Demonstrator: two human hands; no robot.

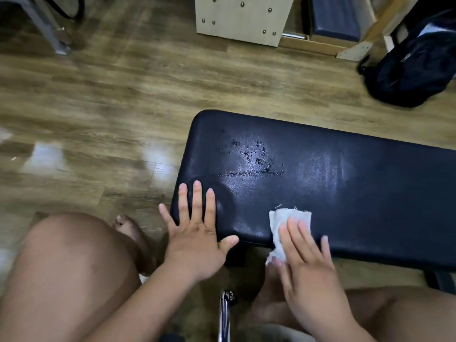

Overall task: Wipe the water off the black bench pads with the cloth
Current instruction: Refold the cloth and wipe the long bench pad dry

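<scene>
A black bench pad stretches from the centre to the right edge. Water droplets bead on its left part, with a wet streak below them. My left hand lies flat with spread fingers on the pad's near-left corner. My right hand presses a small white cloth with straight fingers against the pad's near edge. Part of the cloth hangs over that edge, under my palm.
Wooden floor surrounds the bench. A dark bag lies at the far right, a light wooden box and another dark pad at the back. My knees are at the bottom, with a chrome bar between them.
</scene>
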